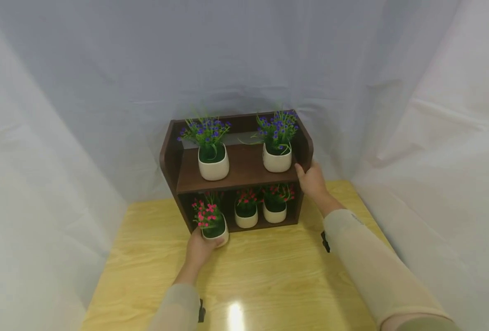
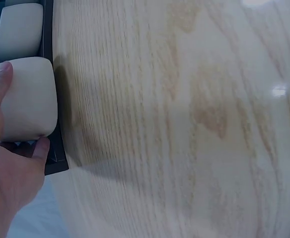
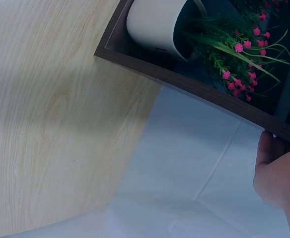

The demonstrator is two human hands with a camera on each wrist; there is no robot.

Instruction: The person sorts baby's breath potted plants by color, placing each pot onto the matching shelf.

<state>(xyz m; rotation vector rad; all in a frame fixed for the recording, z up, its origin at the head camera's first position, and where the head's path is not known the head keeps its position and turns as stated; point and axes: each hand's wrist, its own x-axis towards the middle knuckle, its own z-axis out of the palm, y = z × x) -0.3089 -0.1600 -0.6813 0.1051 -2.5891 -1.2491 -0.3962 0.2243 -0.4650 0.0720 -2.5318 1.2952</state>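
Observation:
A dark brown two-tier shelf [image 1: 244, 162] stands on the wooden table. My left hand [image 1: 200, 250] grips a white pot with pink flowers [image 1: 223, 235] at the lower tier's left front. The left wrist view shows thumb and fingers on either side of that pot [image 2: 30, 99], which overlaps the shelf's front edge. On the right, my right hand [image 1: 314, 181] holds the shelf's side panel [image 1: 306, 149] near the upper board. In the right wrist view its fingers [image 3: 265, 147] touch the panel's outer face; part of the hand is out of frame.
Two white pots with purple flowers, a left one [image 1: 213, 164] and a right one [image 1: 277, 159], sit on the upper tier. Below are two more pink-flowered pots, a middle one [image 1: 246, 219] and a right one [image 1: 275, 214]. White cloth [image 1: 244, 55] hangs behind and beside the table [image 1: 269, 276].

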